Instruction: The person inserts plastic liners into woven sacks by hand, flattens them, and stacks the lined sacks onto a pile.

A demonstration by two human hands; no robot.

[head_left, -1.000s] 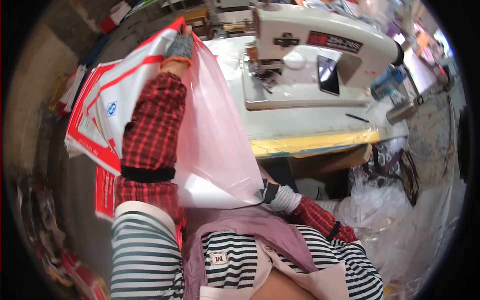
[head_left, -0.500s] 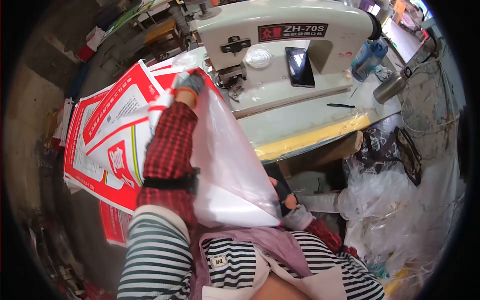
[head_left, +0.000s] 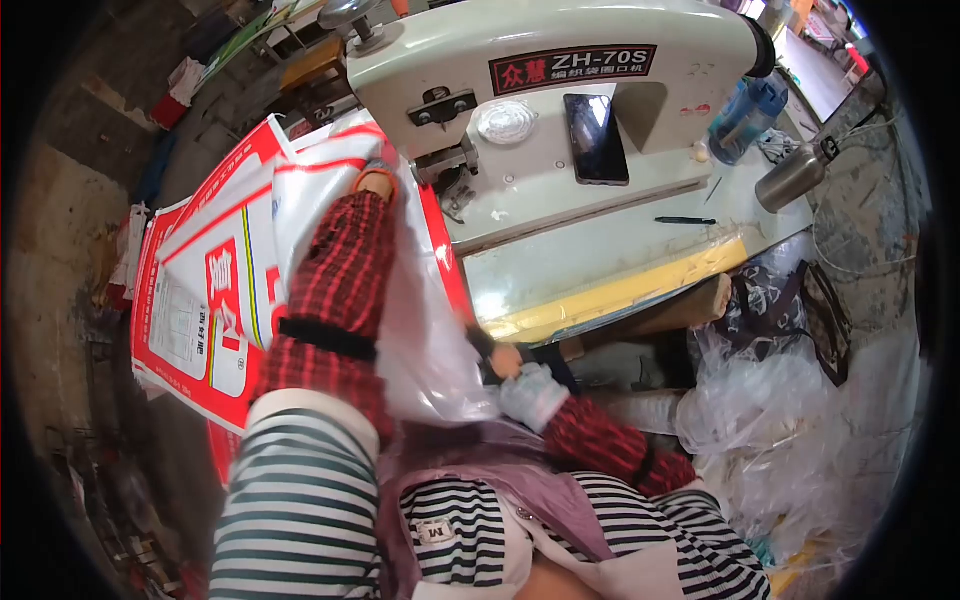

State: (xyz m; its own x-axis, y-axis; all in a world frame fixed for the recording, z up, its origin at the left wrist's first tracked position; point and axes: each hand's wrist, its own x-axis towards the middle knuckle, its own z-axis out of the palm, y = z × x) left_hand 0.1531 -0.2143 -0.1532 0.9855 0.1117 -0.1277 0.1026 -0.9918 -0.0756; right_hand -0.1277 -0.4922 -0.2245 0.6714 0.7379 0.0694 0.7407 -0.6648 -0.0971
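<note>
A clear plastic liner bag (head_left: 425, 330) lies over a red and white printed woven sack (head_left: 225, 290) to the left of a cream sewing machine (head_left: 560, 60). My left hand (head_left: 375, 178), gloved, with a red plaid sleeve, grips the far end of the liner and sack beside the machine's needle head (head_left: 450, 185). My right hand (head_left: 505, 360), in a dark and white glove, pinches the near edge of the liner just below the table's yellow front edge (head_left: 610, 295).
A phone (head_left: 594, 123), a pen (head_left: 683, 220), a blue bottle (head_left: 745, 105) and a steel flask (head_left: 795, 175) rest on the machine table. Crumpled clear plastic (head_left: 790, 430) piles up at the right. More printed sacks lie on the floor at the left.
The liner, held up and spread a second ago, has been lowered onto the sack. My left hand moved toward the needle head. My right hand rose to the table's front edge.
</note>
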